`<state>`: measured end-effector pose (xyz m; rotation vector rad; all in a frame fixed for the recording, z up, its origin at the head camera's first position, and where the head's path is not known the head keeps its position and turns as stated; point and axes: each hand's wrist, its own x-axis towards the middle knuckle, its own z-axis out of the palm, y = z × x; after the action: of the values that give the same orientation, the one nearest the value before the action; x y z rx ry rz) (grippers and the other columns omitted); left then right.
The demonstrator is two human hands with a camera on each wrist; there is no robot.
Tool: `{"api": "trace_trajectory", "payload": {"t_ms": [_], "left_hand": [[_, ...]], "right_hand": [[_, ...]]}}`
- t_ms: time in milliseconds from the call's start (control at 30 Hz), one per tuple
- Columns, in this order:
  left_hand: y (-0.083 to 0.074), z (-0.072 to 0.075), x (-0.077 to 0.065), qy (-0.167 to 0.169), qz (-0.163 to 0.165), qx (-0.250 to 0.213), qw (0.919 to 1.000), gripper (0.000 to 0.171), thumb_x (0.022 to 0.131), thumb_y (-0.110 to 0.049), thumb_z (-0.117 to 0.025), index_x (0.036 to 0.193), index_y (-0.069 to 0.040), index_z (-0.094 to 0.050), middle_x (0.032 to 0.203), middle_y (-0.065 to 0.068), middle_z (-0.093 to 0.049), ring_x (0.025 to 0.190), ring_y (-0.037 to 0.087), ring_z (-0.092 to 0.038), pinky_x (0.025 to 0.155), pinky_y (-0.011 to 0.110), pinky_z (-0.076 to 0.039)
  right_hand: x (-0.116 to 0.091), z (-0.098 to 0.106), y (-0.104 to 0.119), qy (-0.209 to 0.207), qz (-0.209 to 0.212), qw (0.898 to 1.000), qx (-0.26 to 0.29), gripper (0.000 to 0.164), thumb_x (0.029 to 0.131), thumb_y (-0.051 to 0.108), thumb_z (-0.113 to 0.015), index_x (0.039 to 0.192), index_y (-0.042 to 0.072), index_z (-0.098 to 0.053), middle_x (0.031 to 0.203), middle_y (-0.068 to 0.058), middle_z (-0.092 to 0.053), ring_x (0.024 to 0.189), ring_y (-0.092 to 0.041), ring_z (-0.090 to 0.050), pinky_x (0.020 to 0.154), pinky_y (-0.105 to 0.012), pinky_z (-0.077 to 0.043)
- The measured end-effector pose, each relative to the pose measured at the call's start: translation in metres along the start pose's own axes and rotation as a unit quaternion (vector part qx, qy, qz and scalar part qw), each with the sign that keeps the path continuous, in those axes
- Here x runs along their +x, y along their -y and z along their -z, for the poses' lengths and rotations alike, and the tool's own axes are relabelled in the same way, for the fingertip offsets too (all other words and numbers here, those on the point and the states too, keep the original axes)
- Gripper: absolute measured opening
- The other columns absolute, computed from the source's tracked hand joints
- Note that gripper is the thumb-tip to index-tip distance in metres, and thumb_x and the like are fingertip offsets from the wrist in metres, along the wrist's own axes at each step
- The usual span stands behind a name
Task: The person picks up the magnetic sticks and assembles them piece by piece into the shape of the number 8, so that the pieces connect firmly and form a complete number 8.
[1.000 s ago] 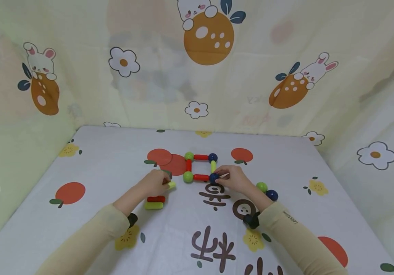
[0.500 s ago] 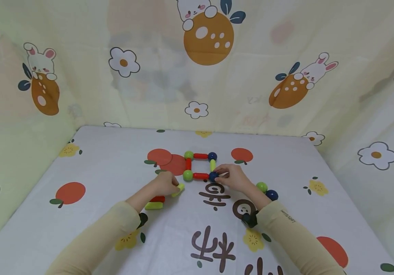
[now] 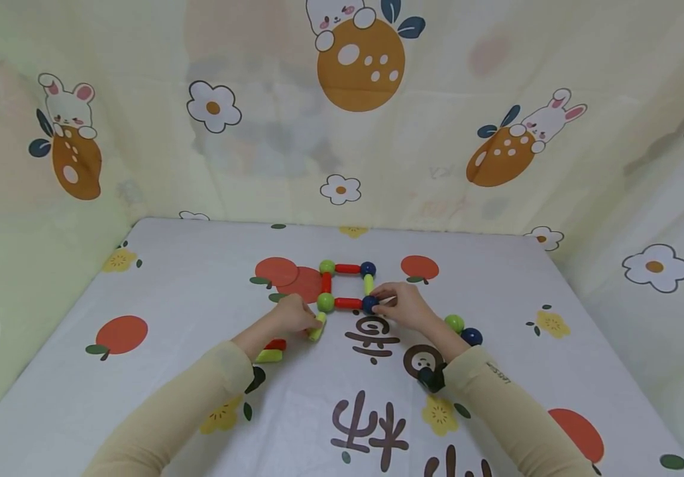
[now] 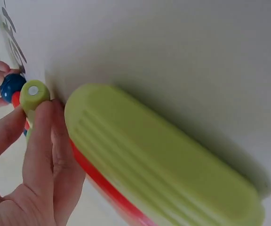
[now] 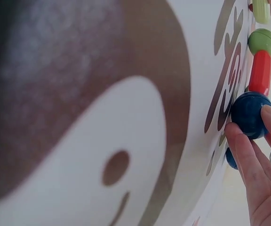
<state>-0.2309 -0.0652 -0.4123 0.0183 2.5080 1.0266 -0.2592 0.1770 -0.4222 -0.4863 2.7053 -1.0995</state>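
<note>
A square of rods and balls lies on the table. Its left corners are green balls (image 3: pixel 325 303), its right corners blue balls (image 3: pixel 368 268); red rods (image 3: pixel 348 303) form three sides and a yellow-green rod (image 3: pixel 368 285) the right one. My left hand (image 3: pixel 294 315) pinches another yellow-green rod (image 3: pixel 317 328) between thumb and fingers, its far end right at the near-left green ball. In the left wrist view a pale round disc shows on the near end of that held rod (image 4: pixel 35 94). My right hand (image 3: pixel 404 306) grips the near-right blue ball (image 5: pixel 251 114) between thumb and fingers.
By my left wrist lie a red rod (image 3: pixel 276 344) and a yellow-green rod (image 3: pixel 269 356), side by side. Near my right forearm sit a loose green ball (image 3: pixel 454 323) and a blue ball (image 3: pixel 472 336). A patterned cloth (image 3: pixel 258 152) hangs behind the table.
My left hand has moved right with the yellow-green rod, turning it to point away from me, up to the near-left green ball. The square has shifted slightly away; my right hand keeps its grip.
</note>
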Motion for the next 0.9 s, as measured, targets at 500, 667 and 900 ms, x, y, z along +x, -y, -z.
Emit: {"api": "trace_trajectory", "payload": {"t_ms": [500, 667, 900], "left_hand": [[-0.011, -0.01, 0.006, 0.005, 0.065, -0.086, 0.9941, 0.016, 0.084, -0.015, -0.065, 0.08, 0.0, -0.06, 0.072, 0.007, -0.057, 0.064, 0.017, -0.058, 0.064, 0.022, -0.05], [-0.011, -0.01, 0.005, 0.004, 0.063, -0.098, 0.9932, 0.015, 0.085, -0.014, -0.064, 0.08, 0.0, -0.061, 0.074, 0.007, -0.057, 0.064, 0.017, -0.058, 0.064, 0.022, -0.05], [-0.014, -0.009, 0.001, 0.005, 0.044, -0.086, 0.9953, 0.019, 0.084, -0.012, -0.063, 0.072, 0.002, -0.061, 0.066, 0.007, -0.057, 0.062, 0.017, -0.059, 0.062, 0.021, -0.049]], "right_hand": [[0.0, 0.0, -0.001, -0.003, 0.002, 1.0, -0.002, 0.027, 0.082, 0.006, -0.067, 0.108, 0.002, -0.064, 0.103, -0.014, -0.064, 0.089, -0.024, -0.063, 0.075, -0.032, -0.051], [0.0, 0.0, 0.0, -0.006, 0.0, 1.0, -0.002, 0.027, 0.082, 0.006, -0.067, 0.108, 0.003, -0.064, 0.103, -0.014, -0.064, 0.089, -0.024, -0.062, 0.075, -0.032, -0.051], [0.0, -0.001, -0.003, -0.01, 0.015, 1.0, -0.006, 0.027, 0.081, 0.005, -0.068, 0.107, 0.001, -0.064, 0.102, -0.015, -0.065, 0.088, -0.024, -0.064, 0.075, -0.033, -0.052]]}}
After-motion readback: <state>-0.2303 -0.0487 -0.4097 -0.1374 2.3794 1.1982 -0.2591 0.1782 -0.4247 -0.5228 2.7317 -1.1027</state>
